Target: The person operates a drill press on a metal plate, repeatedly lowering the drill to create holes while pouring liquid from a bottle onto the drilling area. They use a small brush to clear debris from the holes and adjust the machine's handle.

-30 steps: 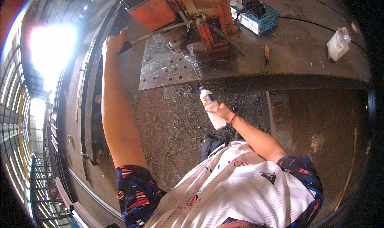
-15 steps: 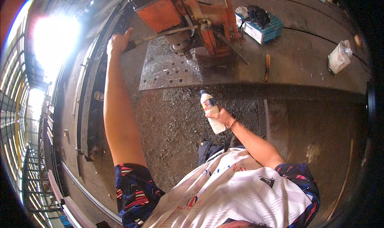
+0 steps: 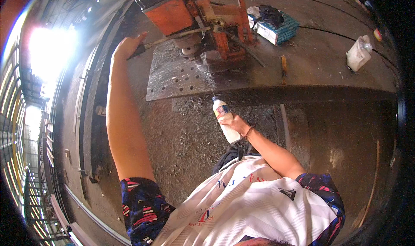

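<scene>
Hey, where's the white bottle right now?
In the head view, the white bottle is near the centre, gripped in the right hand, below and right of the metal plate with holes.

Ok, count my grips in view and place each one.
2: the left grip at the outer end of the lever on the orange machine, the right grip around the white bottle. Both show, though partly hidden.
</scene>
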Demonstrator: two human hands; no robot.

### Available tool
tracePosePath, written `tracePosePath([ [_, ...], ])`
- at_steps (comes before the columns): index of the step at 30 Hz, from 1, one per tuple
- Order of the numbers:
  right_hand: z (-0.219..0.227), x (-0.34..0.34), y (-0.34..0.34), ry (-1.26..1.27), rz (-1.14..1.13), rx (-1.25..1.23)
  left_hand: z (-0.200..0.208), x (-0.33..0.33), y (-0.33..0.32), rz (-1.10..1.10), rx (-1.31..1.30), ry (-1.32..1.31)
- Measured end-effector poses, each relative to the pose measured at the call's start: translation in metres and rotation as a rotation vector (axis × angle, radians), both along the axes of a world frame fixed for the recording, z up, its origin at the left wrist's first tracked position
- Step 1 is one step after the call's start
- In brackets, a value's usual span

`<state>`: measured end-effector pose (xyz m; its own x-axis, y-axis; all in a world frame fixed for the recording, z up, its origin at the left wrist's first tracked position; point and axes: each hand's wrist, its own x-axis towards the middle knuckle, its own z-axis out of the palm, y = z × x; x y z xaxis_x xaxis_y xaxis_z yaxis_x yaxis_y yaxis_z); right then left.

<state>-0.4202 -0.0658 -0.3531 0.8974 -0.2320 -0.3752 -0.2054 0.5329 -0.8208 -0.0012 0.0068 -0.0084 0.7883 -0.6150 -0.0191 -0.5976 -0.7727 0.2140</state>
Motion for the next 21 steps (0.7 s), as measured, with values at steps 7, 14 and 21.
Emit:
tracePosePath([
  [7, 0.016, 0.006, 0.011, 0.031, -0.04, -0.078, 0.004, -0.017, -0.001, -0.215, 0.054, 0.187],
  [14, 0.024, 0.011, 0.032, 0.019, -0.077, -0.039, 0.022, -0.053, -0.002, -0.186, 0.093, 0.087],
  [21, 0.022, 0.009, 0.043, 0.087, -0.033, 0.068, 0.011, -0.055, 0.002, -0.178, -0.025, 0.127],
])
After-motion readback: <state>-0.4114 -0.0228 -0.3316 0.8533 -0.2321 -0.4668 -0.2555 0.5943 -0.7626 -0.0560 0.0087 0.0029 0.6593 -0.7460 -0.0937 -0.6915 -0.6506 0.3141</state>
